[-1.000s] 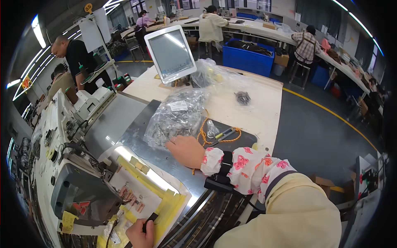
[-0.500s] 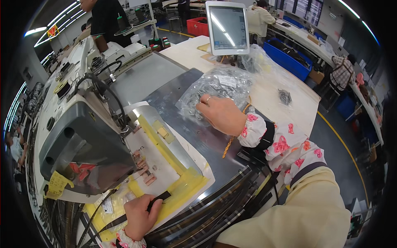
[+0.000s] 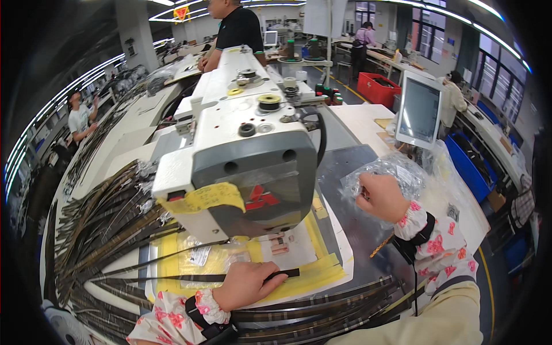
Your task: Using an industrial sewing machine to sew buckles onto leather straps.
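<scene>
My left hand point(image 3: 248, 284) pinches a dark strap point(image 3: 201, 278) near its end, which pokes out past the thumb. It rests at the front of a yellow-taped template point(image 3: 324, 270), below the grey head of an industrial sewing machine point(image 3: 256, 184). Over at the right, my right hand point(image 3: 384, 198) is closed, fingers curled down, at a clear plastic bag point(image 3: 411, 175) holding small shiny pieces. What its fingertips hold, if anything, is hidden. Small copper-coloured pieces point(image 3: 279, 244) show on the template under the machine head.
Many dark straps point(image 3: 109, 236) fan out at the left, and more point(image 3: 322, 305) lie along the front edge. A tablet point(image 3: 420, 109) stands behind the bag. A yellow cord point(image 3: 381, 246) hangs near my right wrist. Beyond the machine is a person in black point(image 3: 238, 29).
The view has swung left, so the machine and both hands appear farther right. My left hand still grips the strap; my right hand remains at the bag, its fingers more curled.
</scene>
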A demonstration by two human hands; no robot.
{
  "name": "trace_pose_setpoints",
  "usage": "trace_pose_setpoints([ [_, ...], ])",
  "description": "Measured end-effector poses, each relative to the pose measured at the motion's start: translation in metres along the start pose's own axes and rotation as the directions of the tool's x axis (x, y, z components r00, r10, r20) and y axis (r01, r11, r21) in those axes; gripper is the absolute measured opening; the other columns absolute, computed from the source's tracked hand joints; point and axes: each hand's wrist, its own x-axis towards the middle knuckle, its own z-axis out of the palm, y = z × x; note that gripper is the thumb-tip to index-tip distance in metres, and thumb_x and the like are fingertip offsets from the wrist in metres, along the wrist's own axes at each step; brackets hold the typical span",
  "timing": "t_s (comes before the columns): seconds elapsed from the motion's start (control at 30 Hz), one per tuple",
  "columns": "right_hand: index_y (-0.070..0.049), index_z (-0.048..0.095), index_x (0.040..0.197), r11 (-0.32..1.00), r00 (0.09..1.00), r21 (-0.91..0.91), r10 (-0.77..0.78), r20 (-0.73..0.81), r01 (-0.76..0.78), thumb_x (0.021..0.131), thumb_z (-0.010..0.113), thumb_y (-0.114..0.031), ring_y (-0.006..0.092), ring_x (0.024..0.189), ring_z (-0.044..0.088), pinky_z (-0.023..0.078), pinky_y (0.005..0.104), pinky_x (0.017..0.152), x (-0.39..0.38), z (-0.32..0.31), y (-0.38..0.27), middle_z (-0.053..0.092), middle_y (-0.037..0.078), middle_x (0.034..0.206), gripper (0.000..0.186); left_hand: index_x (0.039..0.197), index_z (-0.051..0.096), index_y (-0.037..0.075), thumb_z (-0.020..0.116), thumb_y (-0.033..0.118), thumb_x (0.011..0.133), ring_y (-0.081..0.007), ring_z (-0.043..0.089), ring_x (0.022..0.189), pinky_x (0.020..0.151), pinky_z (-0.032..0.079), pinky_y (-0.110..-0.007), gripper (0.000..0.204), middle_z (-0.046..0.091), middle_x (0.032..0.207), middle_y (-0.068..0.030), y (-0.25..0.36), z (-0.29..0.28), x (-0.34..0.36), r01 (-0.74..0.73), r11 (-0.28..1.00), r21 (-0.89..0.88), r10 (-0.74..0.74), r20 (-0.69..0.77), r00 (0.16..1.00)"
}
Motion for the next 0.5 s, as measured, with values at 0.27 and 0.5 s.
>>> trace_pose_setpoints([
  [0.27,-0.001,0.057,0.086,0.526,0.883,0.789,-0.140,0.448,-0.317,0.078,0.070,-0.013,0.0097,0.058,0.057,0.047,0.0253,0.057,0.007,0.046,-0.080,0.062,0.005,0.068,0.019,0.079,0.061,0.009,0.061,0.034,0.087,-0.0298,0.058,0.051,0.046,0.044,-0.039,0.025,0.059,0.059,-0.0096,-0.004,-0.001,0.000,0.061,0.997,-0.054,-0.062,-0.006,0.998],
  [0.5,0.005,0.058,0.094,0.114,0.804,0.797,0.024,0.594,-0.593,0.084,0.066,-0.008,0.0119,0.063,0.061,0.049,0.0238,0.059,0.016,0.070,-0.095,0.064,0.007,0.073,0.018,0.082,0.062,0.005,0.064,0.018,0.086,-0.0265,0.057,0.050,0.048,0.042,-0.033,0.014,0.058,0.060,-0.0108,-0.010,-0.005,0.005,0.093,0.970,-0.225,-0.112,-0.073,0.991],
])
